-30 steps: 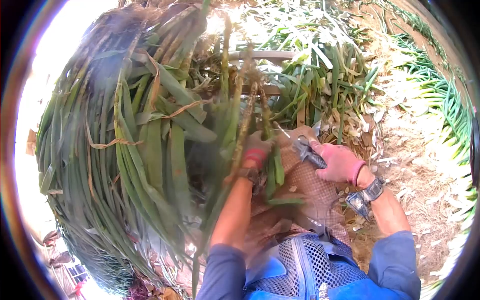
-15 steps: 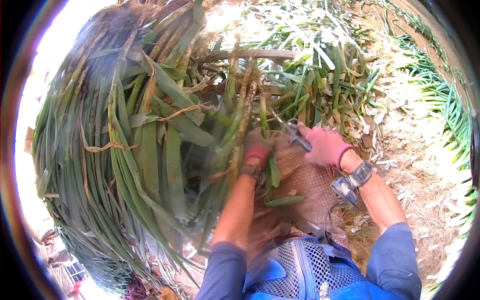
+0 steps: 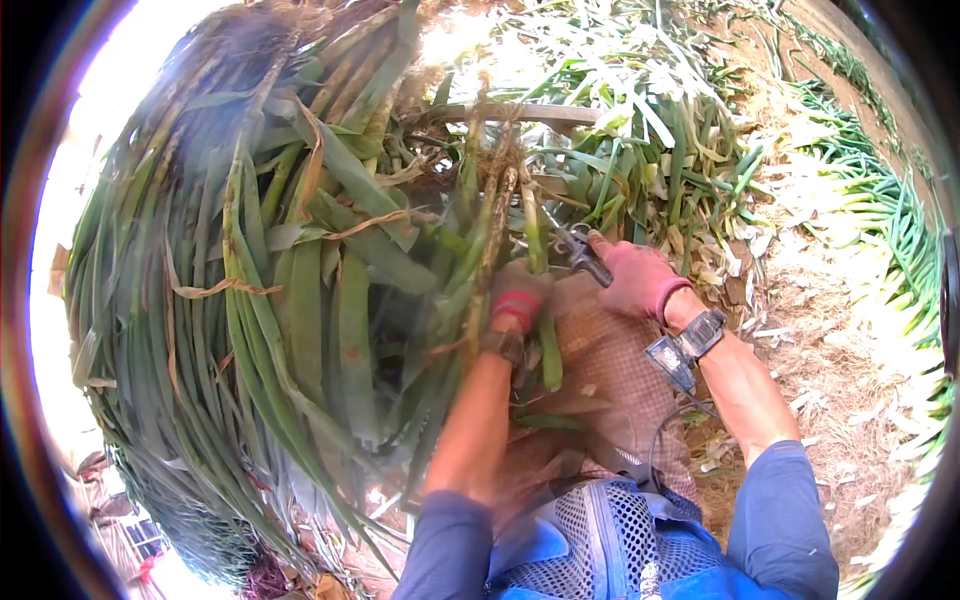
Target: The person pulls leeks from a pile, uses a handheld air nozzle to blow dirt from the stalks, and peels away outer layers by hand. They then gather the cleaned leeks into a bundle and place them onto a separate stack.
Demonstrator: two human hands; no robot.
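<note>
Green fills most of the head view, the only view I have. One huge bundle of long leaves hangs across the left half of the picture. Two hands, each in one pink glove, meet at its right edge.

The left hand is clenched round a small bunch of stalks (perhaps three, but they blur together and I cannot count them surely). The stalks rise from the fist toward one wooden bar above.

The right hand grips one pair of shears, whose tip lies just beside the stalks. I see two watches: a left wristwatch and a right wristwatch. One small blue device hangs just below the right one, with a thin cable trailing from it.

One brown mesh cloth lies beneath both hands. One blue mesh vest shows at the bottom edge. Loose cut leaves and pale husks cover the ground at right.
</note>
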